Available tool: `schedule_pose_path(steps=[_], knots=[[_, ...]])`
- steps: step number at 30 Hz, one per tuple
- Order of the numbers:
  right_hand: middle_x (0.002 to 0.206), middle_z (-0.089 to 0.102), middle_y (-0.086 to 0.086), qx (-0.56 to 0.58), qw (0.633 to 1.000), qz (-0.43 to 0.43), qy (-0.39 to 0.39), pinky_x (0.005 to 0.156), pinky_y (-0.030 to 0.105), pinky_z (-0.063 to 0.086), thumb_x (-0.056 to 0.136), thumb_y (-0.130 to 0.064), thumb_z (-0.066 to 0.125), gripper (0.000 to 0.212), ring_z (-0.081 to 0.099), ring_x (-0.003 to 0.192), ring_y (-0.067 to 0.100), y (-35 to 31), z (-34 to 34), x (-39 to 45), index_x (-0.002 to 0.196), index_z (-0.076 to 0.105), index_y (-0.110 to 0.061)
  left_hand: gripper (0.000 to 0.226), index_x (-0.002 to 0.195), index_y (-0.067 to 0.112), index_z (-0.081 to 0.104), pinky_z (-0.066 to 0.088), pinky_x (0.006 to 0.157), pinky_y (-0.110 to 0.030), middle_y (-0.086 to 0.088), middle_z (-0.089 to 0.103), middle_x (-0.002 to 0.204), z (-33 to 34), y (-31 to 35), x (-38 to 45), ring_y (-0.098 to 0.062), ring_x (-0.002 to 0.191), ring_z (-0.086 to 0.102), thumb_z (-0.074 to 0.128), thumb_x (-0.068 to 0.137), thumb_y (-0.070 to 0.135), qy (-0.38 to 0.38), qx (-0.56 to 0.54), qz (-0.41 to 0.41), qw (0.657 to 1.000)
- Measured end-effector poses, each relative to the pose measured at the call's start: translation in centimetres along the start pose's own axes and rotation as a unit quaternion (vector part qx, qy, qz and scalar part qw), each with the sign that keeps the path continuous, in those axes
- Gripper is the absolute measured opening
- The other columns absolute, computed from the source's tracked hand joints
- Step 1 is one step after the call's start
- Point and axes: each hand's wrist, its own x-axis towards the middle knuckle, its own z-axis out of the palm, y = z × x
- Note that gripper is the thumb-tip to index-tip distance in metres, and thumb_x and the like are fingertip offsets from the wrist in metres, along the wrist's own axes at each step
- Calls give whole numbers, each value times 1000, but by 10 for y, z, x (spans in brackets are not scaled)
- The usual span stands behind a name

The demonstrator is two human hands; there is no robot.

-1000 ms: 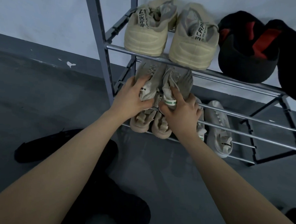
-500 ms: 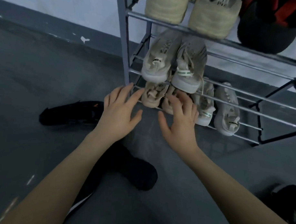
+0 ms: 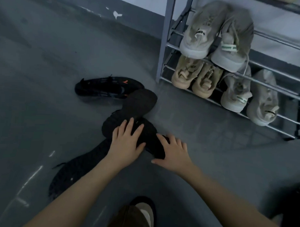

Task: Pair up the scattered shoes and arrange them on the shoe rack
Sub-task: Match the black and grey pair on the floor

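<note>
Black shoes lie scattered on the grey floor. One black shoe lies sole up, and my left hand rests on its near end with fingers spread. My right hand lies flat beside it, fingers spread over the edge of a dark shoe. Another black shoe stretches toward the lower left. A black sneaker with orange marks lies further off. On the metal shoe rack stand a grey pair, a beige pair and a pale pair.
A brown and black shoe shows at the bottom edge between my arms. A dark object sits at the lower right. The wall's dark skirting runs behind the rack. Bare floor spreads out to the left.
My hands let go of the grey pair on the rack, drew back and dropped down onto the black shoes on the floor. The view tilted down and left.
</note>
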Motion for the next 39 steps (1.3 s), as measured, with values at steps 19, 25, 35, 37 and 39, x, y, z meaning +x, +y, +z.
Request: schedule_pose_path(steps=[19, 25, 35, 37, 39], knots=[[124, 53, 14, 39, 987, 4, 154, 89, 45, 32, 70, -40, 72, 53, 48, 107, 36, 21, -18, -45, 121, 62, -31, 57, 138, 40, 35, 24, 98, -53, -23, 41, 129, -18, -25, 33, -42, 114, 39, 50, 85, 56, 47, -13, -148, 988], [129, 49, 8, 139, 968, 72, 199, 95, 44, 32, 75, -35, 71, 50, 48, 111, 30, 42, -13, -64, 124, 59, -28, 53, 134, 39, 42, 26, 95, -51, -21, 46, 125, -21, 41, 21, -39, 110, 43, 54, 85, 52, 107, -109, -148, 977], [120, 56, -1, 268, 920, 184, 218, 80, 45, 51, 95, -27, 46, 34, 57, 103, 18, 97, -5, -115, 129, 45, -29, 44, 134, 42, 32, 20, 105, -34, 8, 55, 119, -14, 116, -25, -6, 103, 50, 42, 91, 50, 27, -361, -46, 931], [122, 55, -3, 280, 918, 178, 216, 87, 45, 48, 95, -35, 45, 36, 57, 107, 17, 101, -7, -117, 130, 46, -29, 44, 133, 44, 33, 33, 107, -42, 14, 55, 122, -16, 126, -25, -4, 109, 52, 42, 90, 52, -7, -423, -19, 906], [126, 52, -4, 279, 928, 145, 200, 96, 38, 41, 93, -42, 47, 42, 53, 112, 15, 102, -7, -119, 133, 44, -31, 40, 130, 47, 36, 41, 100, -34, 22, 58, 118, -18, 136, -23, 1, 110, 54, 44, 91, 51, -38, -481, -13, 876]])
